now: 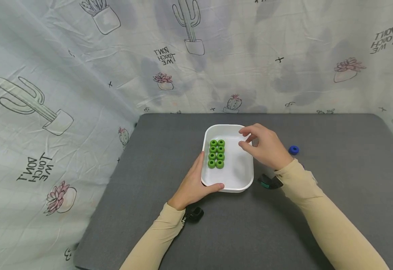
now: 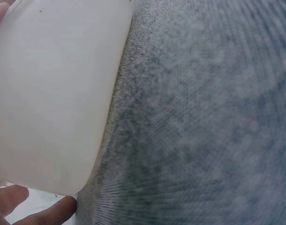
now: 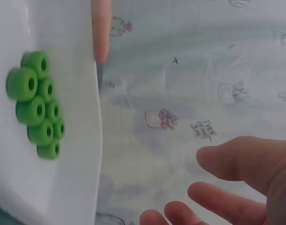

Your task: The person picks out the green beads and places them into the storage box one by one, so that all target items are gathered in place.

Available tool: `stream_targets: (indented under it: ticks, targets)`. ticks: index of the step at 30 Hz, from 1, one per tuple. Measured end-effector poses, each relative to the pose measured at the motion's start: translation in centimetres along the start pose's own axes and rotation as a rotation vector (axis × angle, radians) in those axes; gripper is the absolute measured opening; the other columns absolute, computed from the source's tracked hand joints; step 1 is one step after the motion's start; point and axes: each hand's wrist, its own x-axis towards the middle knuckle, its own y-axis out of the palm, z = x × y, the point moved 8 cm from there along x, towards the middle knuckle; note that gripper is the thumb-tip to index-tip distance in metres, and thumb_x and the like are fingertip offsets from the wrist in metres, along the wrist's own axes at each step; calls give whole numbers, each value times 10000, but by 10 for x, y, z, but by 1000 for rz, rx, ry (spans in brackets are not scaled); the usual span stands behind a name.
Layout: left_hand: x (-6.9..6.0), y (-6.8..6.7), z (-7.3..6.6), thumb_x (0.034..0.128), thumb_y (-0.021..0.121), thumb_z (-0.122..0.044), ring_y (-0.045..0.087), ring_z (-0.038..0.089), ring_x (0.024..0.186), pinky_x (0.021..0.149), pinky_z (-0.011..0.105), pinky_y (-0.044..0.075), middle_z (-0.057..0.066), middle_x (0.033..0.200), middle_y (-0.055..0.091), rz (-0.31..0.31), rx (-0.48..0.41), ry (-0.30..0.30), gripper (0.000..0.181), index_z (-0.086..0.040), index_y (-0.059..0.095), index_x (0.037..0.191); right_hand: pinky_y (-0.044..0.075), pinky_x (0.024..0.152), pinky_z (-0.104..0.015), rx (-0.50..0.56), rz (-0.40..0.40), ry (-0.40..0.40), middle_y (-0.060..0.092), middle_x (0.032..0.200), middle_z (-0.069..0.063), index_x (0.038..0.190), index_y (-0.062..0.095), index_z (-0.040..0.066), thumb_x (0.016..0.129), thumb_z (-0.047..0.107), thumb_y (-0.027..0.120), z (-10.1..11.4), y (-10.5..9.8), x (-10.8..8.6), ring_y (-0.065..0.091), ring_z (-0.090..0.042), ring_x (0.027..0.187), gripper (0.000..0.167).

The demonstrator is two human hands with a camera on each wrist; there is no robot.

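Observation:
A white tray (image 1: 238, 165) with rounded corners sits on the dark table. Inside its left half stand several green beads (image 1: 218, 157) in two neat columns, their holes facing up. My left hand (image 1: 191, 183) holds the tray at its near left corner, thumb on the front rim and fingers along the left side. The tray's outer wall (image 2: 58, 93) fills much of the left wrist view. Over the tray's right edge hovers my right hand (image 1: 264, 146), its fingers loosely bent and apart with nothing between them; the right wrist view shows the green beads (image 3: 28, 111) beyond the hand.
A blue bead (image 1: 294, 150) lies on the table (image 1: 345, 180) to the right of the tray, just beyond the right wrist. Black wrist cameras (image 1: 194, 214) hang under both wrists. A printed curtain (image 1: 257, 56) closes off the back and left side.

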Motion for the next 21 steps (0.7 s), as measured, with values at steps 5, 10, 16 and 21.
stream_targets:
  ticks: [5,10,16,21]
  targets:
    - [2,0,0,806,781,-699,199,189,1596,1214,537,335,-76,1753,52,-12,12,24,1275,-259,-29,1686,564,857,-531,-49,-49,-18,673,1241,-141,1295,694,49,975,178,735,2,-16,-13,672,-329,1070,348]
    - [2,1,1,812,779,-694,175,184,1604,1219,539,327,-70,1755,41,-8,14,29,1271,-252,-30,1687,463,983,-610,-93,-80,-15,597,1437,-182,1394,648,60,987,243,736,5,-32,-27,543,-415,1288,455]
    - [0,-1,3,796,795,-691,149,134,1602,1229,518,314,-120,1750,34,-7,7,2,1290,-245,-20,1690,241,1165,-709,-129,-140,-20,390,1620,-259,1520,532,45,991,368,727,6,-48,-40,276,-528,1493,649]
    - [0,0,2,799,788,-698,167,154,1602,1219,536,326,-110,1751,40,-8,3,18,1281,-256,-19,1690,69,1122,-842,-208,-203,12,198,1711,-232,1586,447,88,987,557,659,5,-64,-50,24,-534,1572,789]
